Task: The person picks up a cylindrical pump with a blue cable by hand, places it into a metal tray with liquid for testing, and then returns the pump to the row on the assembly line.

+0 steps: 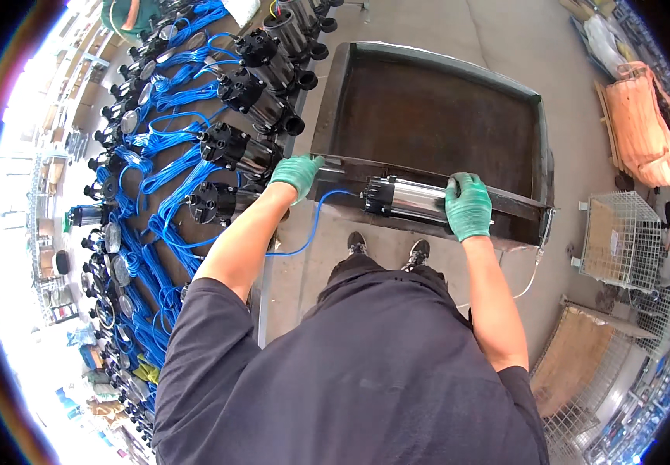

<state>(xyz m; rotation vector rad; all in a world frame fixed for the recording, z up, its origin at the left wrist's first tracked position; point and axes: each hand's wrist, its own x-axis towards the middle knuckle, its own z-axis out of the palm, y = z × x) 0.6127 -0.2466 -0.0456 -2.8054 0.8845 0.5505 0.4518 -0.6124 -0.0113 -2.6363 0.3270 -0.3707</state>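
Note:
A steel and black cylindrical pump motor (408,198) lies sideways along the near edge of a dark metal tank (437,116), a blue cable (315,221) running from its black left end. My right hand (468,207), in a green glove, is closed over the motor's right end. Gloved in green too, my left hand (297,176) is closed at the tank's left corner, beside the bench edge. What its fingers grip is hidden; a short shiny metal piece (330,163) shows just right of it. Close to that hand, another pump (230,201) lies on the bench.
On the left, a long bench carries rows of black and steel pumps (261,101) and bundled blue cables (168,205). A thin hose (538,263) hangs at the tank's right corner. Wire cages (621,236) and an orange sack (645,128) stand on the right.

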